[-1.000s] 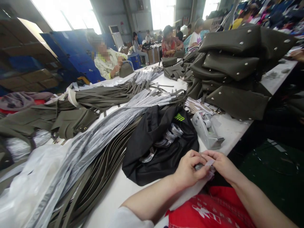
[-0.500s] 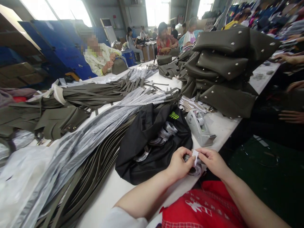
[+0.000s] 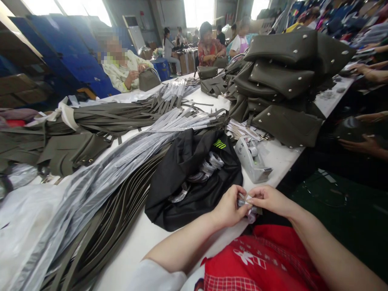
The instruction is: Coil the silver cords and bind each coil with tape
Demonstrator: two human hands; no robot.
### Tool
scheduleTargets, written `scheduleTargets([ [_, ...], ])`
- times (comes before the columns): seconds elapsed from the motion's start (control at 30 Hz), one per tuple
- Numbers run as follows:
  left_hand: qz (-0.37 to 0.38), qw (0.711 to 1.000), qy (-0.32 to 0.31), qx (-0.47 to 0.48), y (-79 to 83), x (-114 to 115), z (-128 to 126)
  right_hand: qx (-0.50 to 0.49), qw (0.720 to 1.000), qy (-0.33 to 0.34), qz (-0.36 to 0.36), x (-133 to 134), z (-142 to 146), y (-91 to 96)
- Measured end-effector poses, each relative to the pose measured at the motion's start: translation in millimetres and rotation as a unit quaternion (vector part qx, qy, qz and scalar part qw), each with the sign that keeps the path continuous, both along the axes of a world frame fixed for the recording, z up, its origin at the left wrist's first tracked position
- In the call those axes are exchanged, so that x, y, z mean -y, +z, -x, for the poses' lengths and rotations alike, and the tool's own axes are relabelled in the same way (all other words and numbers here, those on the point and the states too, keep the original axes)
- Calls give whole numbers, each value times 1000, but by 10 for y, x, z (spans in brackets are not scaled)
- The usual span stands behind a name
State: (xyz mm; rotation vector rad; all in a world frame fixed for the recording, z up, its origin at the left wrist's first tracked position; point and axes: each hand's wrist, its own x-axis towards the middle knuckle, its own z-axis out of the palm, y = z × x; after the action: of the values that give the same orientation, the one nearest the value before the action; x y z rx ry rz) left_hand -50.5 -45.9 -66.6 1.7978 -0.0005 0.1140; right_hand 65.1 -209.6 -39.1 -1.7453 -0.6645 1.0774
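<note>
My left hand (image 3: 228, 208) and my right hand (image 3: 268, 199) meet at the near edge of the white table (image 3: 280, 159). Both pinch a small plastic-wrapped piece (image 3: 247, 204) with a bit of white tape on it. Just beyond the hands lies an open black bag (image 3: 188, 178) with several wrapped pieces inside. A grey tape dispenser (image 3: 251, 158) stands to the right of the bag.
Long olive straps in clear sleeves (image 3: 115, 173) run across the left of the table. A tall stack of olive bags (image 3: 285, 81) fills the right. Other people sit at the far end, and other hands (image 3: 360, 143) reach in at the right edge.
The white tape strip, held up between my fingers before, is now pressed down onto the wrapped piece. Both hands stay together at the table edge; the view has shifted slightly.
</note>
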Motion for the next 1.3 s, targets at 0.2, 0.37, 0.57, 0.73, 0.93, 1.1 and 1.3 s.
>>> scheduleTargets([
  [0.2, -26, 999, -26, 4, 100, -38, 30, 2, 999, 35, 22, 37, -67, -1],
  [0.37, -25, 999, -35, -8, 120, -28, 35, 13, 997, 74, 28, 65, -83, 52],
  [0.57, -65, 997, -31, -9, 108, -17, 35, 69, 994, 62, 57, 19, -25, 67],
  [0.73, -104, 994, -37, -2, 60, -61, -25, 231, 968, 31, 87, -9, 118, 153],
  [0.93, -17, 980, -132, -145, -16, -138, -78, 486, 865, 51, 115, 35, 293, 107],
  [1.1, 254, 938, -66, -227, -8, -158, -99, 601, 793, 101, 17, 53, 397, 108],
  [1.3, 399, 893, -37, -204, 159, -220, -112, 599, 797, 74, -6, 54, 488, 158],
])
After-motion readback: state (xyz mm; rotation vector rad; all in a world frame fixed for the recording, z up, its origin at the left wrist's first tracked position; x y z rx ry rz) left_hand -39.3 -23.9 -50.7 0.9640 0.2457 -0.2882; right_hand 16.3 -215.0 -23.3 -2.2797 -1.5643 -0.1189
